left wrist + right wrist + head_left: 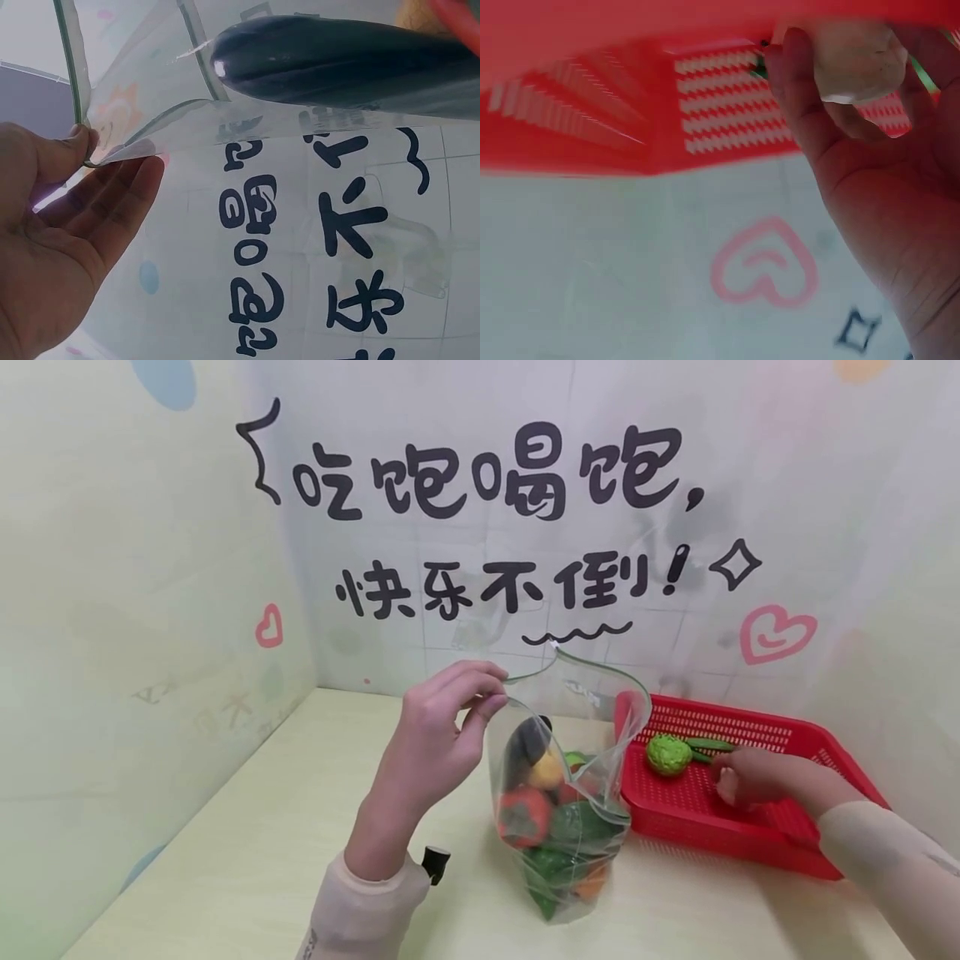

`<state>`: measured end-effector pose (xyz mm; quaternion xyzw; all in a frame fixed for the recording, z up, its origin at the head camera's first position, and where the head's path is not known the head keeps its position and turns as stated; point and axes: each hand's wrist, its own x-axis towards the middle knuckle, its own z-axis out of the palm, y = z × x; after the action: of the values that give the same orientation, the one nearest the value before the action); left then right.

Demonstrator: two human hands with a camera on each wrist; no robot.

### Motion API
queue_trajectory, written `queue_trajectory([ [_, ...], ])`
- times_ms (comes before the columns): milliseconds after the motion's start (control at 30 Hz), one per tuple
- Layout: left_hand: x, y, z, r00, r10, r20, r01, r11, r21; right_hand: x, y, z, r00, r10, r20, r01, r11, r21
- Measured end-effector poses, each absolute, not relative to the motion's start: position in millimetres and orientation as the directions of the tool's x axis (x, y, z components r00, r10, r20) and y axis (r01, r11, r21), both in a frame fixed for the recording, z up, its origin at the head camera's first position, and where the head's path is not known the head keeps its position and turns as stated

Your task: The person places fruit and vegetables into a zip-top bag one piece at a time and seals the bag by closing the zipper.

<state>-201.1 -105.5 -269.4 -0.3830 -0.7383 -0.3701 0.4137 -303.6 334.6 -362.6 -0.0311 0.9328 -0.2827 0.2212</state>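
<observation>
From my end, the work looks well along: the clear zip bag (600, 718), just left of the red basket (720, 839), already holds a good load — a dark eggplant (528, 743), a yellow piece (547, 770), a red fruit (522, 818), green pieces (551, 867) and an orange piece (591, 882) show through it. Inside the basket I count as left a lumpy green ball (668, 754) and at least one slim green pod (710, 745), lying crosswise.

The bag stands upright, long axis vertical, mouth gaping upward; the eggplant in it leans, one rounded end toward that mouth. The left hand (444, 727), left of the basket, pinches the bag's rim between thumb and fingers. The right hand (761, 777) is down in the basket, fingers curled round a pale lump (859, 71) — my wrist view there is dim and cut off, so I can't tell what it is or which way it points.
</observation>
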Motion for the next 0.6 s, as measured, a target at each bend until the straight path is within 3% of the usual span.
queue_trajectory([
  [167,-202.9,-103.9,-269.6,-0.354,0.259,0.898,0.875,0.431,0.221,-288.4,310.2,-318.2,-0.927,-0.375,0.023,-0.361,0.87,-0.337],
  [300,-202.4,-103.9,-267.9,-0.352,0.259,0.899,0.873,0.437,0.216,-245.7,269.8,-270.8,-0.868,-0.342,0.359,-0.476,0.779,-0.409],
  [367,-201.8,-104.0,-267.2,-0.356,0.26,0.898,0.871,0.439,0.218,-218.8,248.0,-255.6,-0.798,-0.312,0.516,-0.559,0.703,-0.439],
  [500,-200.6,-103.3,-267.8,-0.364,0.265,0.893,0.871,0.436,0.226,-169.9,208.1,-248.8,-0.594,-0.207,0.777,-0.745,0.505,-0.435],
  [600,-198.5,-102.9,-269.1,-0.368,0.259,0.893,0.868,0.439,0.23,-155.8,179.0,-249.9,-0.427,-0.099,0.899,-0.882,0.265,-0.389],
])
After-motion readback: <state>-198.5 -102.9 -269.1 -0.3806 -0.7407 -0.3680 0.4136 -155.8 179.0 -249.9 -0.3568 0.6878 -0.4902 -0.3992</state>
